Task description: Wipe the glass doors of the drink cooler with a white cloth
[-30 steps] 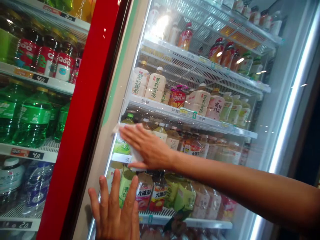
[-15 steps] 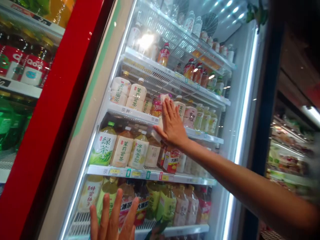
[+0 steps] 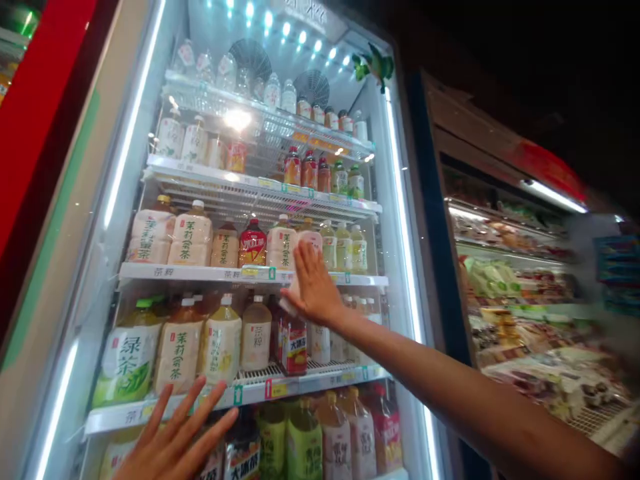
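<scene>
My right hand lies flat on the glass door of an upright drinks cooler, fingers stretched upward. Under its palm it presses a white cloth, whose edge shows between thumb and forefinger. My left hand is at the lower left, fingers spread, with nothing in it. It is at or close to the glass; whether it touches cannot be made out. Behind the door stand bottled drinks, among them a green tea bottle and a red iced tea bottle.
Bright light strips run down both sides of the cooler. A green leafy sprig shows at its upper right corner. Beyond a dark post is an open chilled display with packed goods. A red cooler frame stands on the left.
The view has turned to the right and levelled. My right hand and the cloth have shifted right and down across the glass, relative to the bottles. My left hand remains spread at the lower left.
</scene>
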The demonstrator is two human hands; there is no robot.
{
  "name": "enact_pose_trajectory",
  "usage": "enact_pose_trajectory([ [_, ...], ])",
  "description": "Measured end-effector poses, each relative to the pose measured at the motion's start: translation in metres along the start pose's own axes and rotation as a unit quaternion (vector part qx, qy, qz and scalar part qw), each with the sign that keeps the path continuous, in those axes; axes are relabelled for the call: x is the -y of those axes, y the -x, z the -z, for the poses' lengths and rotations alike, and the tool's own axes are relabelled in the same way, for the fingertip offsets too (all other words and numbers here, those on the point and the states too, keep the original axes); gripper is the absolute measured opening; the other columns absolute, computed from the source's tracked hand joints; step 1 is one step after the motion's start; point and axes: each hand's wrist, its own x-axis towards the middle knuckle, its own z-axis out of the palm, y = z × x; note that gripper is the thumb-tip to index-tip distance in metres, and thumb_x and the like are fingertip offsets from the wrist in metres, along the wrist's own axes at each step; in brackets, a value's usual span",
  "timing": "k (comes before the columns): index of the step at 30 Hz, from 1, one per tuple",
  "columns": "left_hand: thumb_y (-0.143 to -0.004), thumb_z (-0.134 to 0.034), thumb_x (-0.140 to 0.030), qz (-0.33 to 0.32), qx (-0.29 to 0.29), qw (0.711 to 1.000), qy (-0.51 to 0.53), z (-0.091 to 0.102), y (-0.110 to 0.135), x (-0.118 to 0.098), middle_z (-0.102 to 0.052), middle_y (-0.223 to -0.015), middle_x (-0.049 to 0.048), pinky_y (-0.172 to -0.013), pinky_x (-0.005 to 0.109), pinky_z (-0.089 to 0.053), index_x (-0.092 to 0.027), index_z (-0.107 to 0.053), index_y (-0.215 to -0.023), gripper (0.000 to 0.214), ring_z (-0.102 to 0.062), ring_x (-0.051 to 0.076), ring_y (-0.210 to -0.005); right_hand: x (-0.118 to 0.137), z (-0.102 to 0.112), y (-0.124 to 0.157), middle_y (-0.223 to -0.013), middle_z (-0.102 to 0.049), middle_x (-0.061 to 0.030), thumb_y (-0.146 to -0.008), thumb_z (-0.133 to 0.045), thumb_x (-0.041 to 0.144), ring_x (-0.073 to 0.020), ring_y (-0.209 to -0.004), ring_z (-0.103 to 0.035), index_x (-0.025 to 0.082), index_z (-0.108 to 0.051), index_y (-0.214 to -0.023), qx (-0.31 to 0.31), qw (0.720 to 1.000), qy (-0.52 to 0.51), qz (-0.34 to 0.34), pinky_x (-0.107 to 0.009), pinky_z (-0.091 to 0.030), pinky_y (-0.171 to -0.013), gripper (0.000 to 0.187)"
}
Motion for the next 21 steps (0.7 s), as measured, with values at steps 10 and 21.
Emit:
enact_pose_trajectory([
  [10, -0.097, -0.056, -0.050, -0.096, 0.077, 0.991, -0.060, -0.005, -0.162, 0.073, -0.036, -0.168, -0.0006, -0.133, 0.046, -0.004, -0.039, -0.036, -0.157, 0.064, -0.024, 0.021, -0.159, -0.092, 0.007, -0.004, -0.174, -0.008, -0.0189, -0.102, -0.031, 0.070, -0.0294, -0.163, -0.002, 0.008, -0.001, -0.166, -0.017, 1.000, 0.011, -0.020, -0.060, -0.016, -0.130, 0.094],
  [21, -0.096, -0.049, -0.065, -0.028, 0.158, 0.980, -0.114, 0.022, -0.187, 0.139, -0.025, -0.172, 0.0041, -0.130, 0.062, -0.008, -0.040, -0.033, -0.159, 0.069, -0.019, 0.031, -0.160, -0.039, 0.007, -0.023, -0.173, -0.015, -0.0148, -0.098, -0.041, 0.073, -0.0285, -0.162, -0.010, 0.012, -0.008, -0.167, 0.019, 0.981, -0.032, 0.190, -0.053, -0.018, -0.131, 0.097],
])
